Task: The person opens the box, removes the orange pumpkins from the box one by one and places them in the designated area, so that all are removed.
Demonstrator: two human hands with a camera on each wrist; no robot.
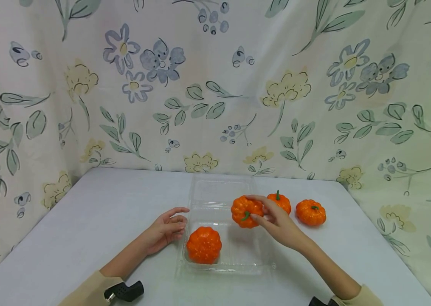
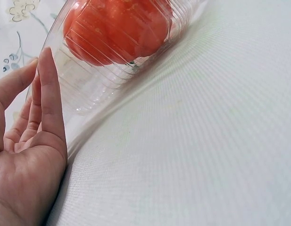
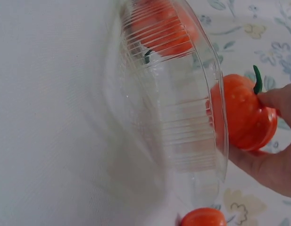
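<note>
Your left grip [image 1: 167,231] lies loosely extended, fingertips at the rim of the clear ribbed plastic box [image 1: 238,257], seemingly steadying it. A glossy orange lobed pumpkin [image 1: 204,245] sits in its near-left corner. Loading appears in hand: your right grip [image 1: 281,225], reaching leftward, pinches a green-stemmed orange pumpkin [image 1: 241,207] over the box; lowering, then release, is called for. A partly hidden orange pumpkin [image 1: 282,204] and a rightmost squat orange pumpkin [image 1: 311,213] stand beside it on the table [image 1: 356,246].
</note>
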